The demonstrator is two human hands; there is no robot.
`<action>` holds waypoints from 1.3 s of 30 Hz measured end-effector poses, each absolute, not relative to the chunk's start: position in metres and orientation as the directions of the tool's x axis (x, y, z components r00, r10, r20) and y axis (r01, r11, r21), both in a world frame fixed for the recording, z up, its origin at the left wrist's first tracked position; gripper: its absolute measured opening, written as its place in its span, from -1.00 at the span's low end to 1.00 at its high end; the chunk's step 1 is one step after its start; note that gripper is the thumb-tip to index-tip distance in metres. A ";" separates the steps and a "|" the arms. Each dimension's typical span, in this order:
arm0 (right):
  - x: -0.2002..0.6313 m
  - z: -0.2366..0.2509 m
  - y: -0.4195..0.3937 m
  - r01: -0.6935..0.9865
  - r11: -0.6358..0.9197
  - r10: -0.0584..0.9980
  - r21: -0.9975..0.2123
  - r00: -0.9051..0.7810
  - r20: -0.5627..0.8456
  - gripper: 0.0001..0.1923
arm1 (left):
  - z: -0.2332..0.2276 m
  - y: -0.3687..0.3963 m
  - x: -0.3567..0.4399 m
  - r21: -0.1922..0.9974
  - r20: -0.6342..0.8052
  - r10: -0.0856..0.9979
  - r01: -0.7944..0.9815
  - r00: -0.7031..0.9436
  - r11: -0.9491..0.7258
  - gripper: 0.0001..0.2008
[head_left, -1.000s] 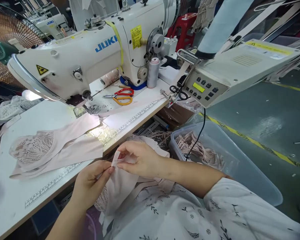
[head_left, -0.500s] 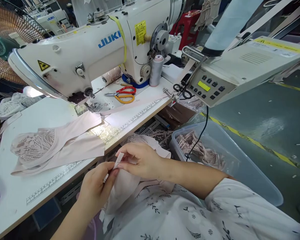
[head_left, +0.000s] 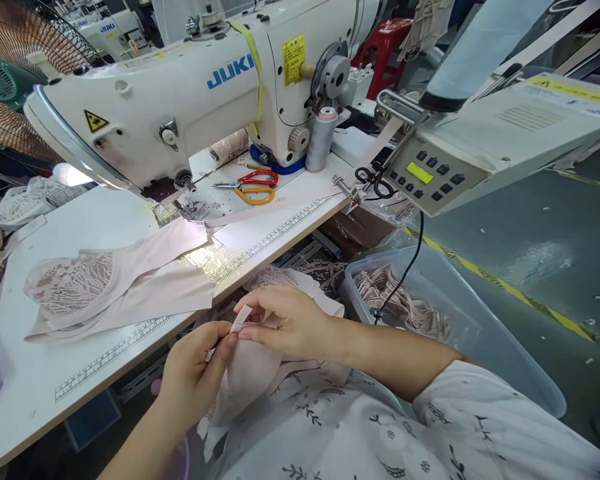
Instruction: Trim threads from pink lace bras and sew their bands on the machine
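Above my lap, my left hand and my right hand meet fingertip to fingertip. Both pinch a pale pink fabric strip, whose short end sticks up between them. Below the hands hangs a pale pink garment piece, draped over my lap and partly covered by my fingers; whether the strip is part of it I cannot tell. On the table to the left lies a bra piece with a lace cup and smooth bands, one band reaching the presser foot of the sewing machine.
Red-handled snips and yellow-handled snips lie by a thread cone. A tape-feeding device juts out at the right. Below it stands a clear plastic bin holding fabric straps. A fan is at the far left.
The view has shifted slightly, so the machine and table sit a little farther right. Both hands keep pinching the strip, with hardly any movement between them.
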State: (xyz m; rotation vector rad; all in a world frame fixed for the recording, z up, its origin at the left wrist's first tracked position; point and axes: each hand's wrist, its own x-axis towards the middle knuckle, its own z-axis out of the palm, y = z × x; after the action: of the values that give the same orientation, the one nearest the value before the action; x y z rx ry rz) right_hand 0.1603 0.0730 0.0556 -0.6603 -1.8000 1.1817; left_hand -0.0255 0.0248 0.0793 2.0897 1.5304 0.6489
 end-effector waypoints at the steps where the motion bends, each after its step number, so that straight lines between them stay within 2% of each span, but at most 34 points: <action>1: 0.160 0.056 0.073 -0.029 0.404 0.789 -0.914 -0.494 0.365 -0.89 | 0.079 0.025 -0.025 0.626 0.091 0.960 0.735 0.263 -0.261 -0.77; 7: 0.160 0.056 0.074 -0.047 0.387 0.787 -0.921 -0.503 0.356 -0.89 | 0.080 0.024 -0.025 0.643 0.082 0.965 0.726 0.250 -0.243 -0.75; 12: 0.160 0.058 0.074 0.001 0.370 0.795 -0.929 -0.517 0.316 -0.92 | 0.079 0.024 -0.027 0.605 0.086 0.961 0.753 0.263 -0.260 -0.74; 18: 0.160 0.057 0.075 -0.028 0.419 0.768 -0.907 -0.521 0.371 -0.99 | 0.075 0.023 -0.028 0.573 0.135 0.952 0.762 0.276 -0.303 -0.76; 22: 0.160 0.054 0.076 0.007 0.466 0.750 -0.885 -0.534 0.391 -0.91 | 0.074 0.022 -0.028 0.554 0.164 0.945 0.766 0.283 -0.325 -0.77; 26: 0.158 0.054 0.077 -0.016 0.439 0.758 -0.899 -0.531 0.379 -0.93 | 0.078 0.024 -0.024 0.557 0.170 0.937 0.755 0.306 -0.347 -0.79; 28: 0.159 0.056 0.077 -0.013 0.448 0.758 -0.894 -0.525 0.387 -0.94 | 0.080 0.027 -0.022 0.584 0.136 0.936 0.738 0.324 -0.340 -0.79; 32: 0.172 0.062 0.077 0.092 0.526 0.780 -0.846 -0.448 0.436 -0.96 | 0.079 0.034 -0.031 0.641 -0.073 0.893 0.707 0.443 -0.298 -0.77; 35: 0.191 0.058 0.078 0.152 0.506 0.830 -0.849 -0.353 0.431 -0.96 | 0.071 0.033 -0.050 0.556 -0.134 0.895 0.780 0.426 -0.288 -0.76; 39: 0.214 0.042 0.078 0.080 0.524 0.814 -0.848 -0.338 0.472 -0.92 | 0.061 0.017 -0.073 0.505 -0.151 0.929 0.835 0.337 -0.221 -0.82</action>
State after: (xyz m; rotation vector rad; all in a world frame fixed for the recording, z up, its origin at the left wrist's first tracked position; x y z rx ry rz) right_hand 0.2142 0.0782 0.0415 -0.7500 -1.7651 0.9194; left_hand -0.0729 0.0168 0.0613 2.1039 1.5414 0.2491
